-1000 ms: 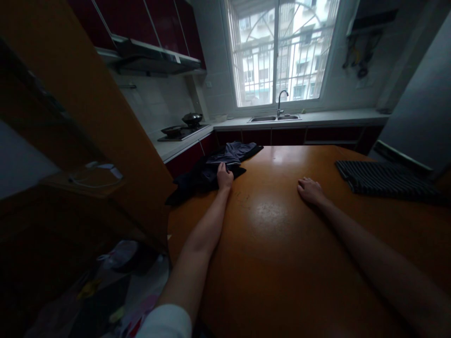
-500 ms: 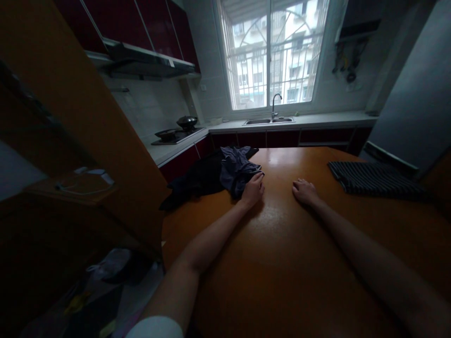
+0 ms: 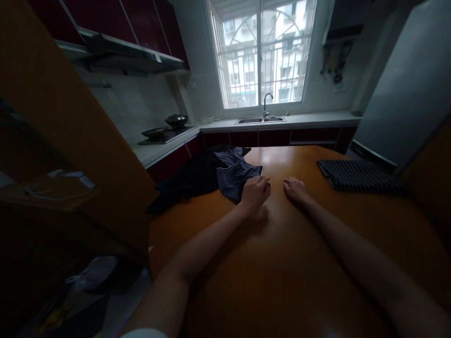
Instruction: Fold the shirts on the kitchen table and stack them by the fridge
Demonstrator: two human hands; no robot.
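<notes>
Spanning the lower middle of the frame: wooden table [image 3: 275,281], both forearms coming in from the bottom corners.

Left hand [image 3: 254,191], mid-frame: grip looks closed, fingers curled over the near right corner of the grey-blue garment [image 3: 230,180]. Fingertips mostly hidden, so can't tell how much cloth is pinched.

Right hand [image 3: 296,190], just right of it, not touching: palm down on the table, fingers loosely bent, grip slack, nothing visible in it.

Grey-blue garment sits left of centre, white piping showing, creased, its far left side against or over the dark clothes [image 3: 190,176]. Can't tell which.

Striped cloth [image 3: 359,176], right side of frame, lies flat with straight edges.

Status, my read: striped piece looks done. Grey-blue one is partly spread, not flat, not clear of the heap. Dark clothes remain a loose pile, no hand on them.

Farther back: stove pots [image 3: 176,121] upper left of centre, sink [image 3: 249,121] top centre, window [image 3: 260,56] above.
</notes>
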